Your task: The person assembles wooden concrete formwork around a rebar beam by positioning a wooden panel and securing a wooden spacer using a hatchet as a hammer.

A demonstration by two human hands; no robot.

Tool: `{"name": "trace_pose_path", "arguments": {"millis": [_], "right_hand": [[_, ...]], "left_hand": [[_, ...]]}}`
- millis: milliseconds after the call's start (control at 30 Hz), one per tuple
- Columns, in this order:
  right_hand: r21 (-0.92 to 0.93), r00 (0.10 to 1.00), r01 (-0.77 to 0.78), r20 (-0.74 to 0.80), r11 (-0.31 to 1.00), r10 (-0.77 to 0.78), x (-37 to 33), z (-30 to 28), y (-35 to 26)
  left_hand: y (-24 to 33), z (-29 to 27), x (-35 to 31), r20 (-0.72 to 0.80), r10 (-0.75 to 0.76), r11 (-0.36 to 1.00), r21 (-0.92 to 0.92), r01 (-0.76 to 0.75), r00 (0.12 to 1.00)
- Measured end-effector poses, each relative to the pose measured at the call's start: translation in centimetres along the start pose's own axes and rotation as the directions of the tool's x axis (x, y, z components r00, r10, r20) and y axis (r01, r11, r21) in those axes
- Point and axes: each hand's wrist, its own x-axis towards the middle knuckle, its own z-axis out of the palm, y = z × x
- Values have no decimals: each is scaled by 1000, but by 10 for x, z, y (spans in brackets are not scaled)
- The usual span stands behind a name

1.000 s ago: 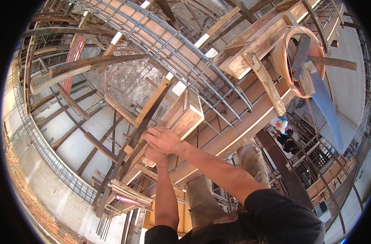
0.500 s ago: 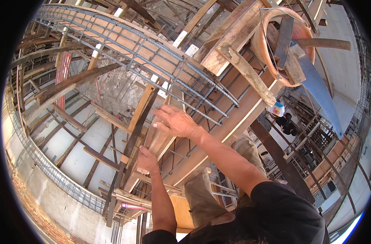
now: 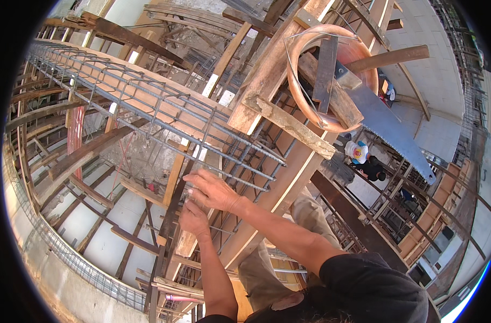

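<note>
My left hand is closed at the upper end of a short wooden board, which stands along the side of the beam formwork. Just above it, my right hand reaches across from the right with its fingers stretched out and slightly bent over the left hand. The two hands nearly touch. What lies under the right palm is hidden. Beyond the right hand, the ends of a steel rebar cage stick out over the formwork.
An orange bucket holding wood offcuts and a hand saw stands on the timbers at upper right, the blade jutting outward. A rough batten crosses the formwork. Lower down at right is another person. Slanting props fill the left.
The view has shifted, so the bucket and saw appear further left. My right hand has drawn closer to my left hand, and less of the board shows between them.
</note>
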Motion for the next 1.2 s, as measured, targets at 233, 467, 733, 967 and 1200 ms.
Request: {"name": "trace_pose_path", "arguments": {"millis": [233,467,733,967,1200], "right_hand": [[-297,842,67,-495,952,-214,-38,-186,-111],[-606,732,-460,-672,649,-110,-25,-402,-126],[-732,860,-507,-395,455,323,-40,-377,-88],[-641,759,-640,-614,424,218,-48,-316,-46],[-674,807,-549,-580,494,106,-60,-354,-77]], "left_hand": [[-2,-15,24,6,-23,995,99,22,1000],[-13,0,19,13,19,992,123,-21,1000],[-13,-11,26,15,22,981,195,-25,1000],[-11,-1,18,53,-42,982,188,31,998],[-18,-5,24,42,-67,974,222,56,997]]}}
